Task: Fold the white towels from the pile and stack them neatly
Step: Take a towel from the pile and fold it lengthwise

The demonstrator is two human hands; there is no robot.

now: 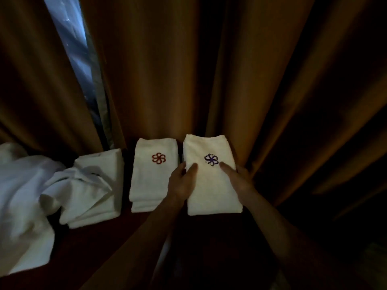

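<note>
dim hotel-like room, heavy brown curtains (188, 70), window gap (71, 49), white towels with embroidered logos (154, 174)

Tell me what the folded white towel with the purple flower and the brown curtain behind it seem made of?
The folded white towel with the purple flower emblem looks like soft terry cotton: matte, fuzzy edges, thick layers, though the dim light leaves this unsure. The emblem appears stitched. The brown curtain seems a smooth, heavy woven fabric, hanging in deep folds with a faint sheen.
</note>
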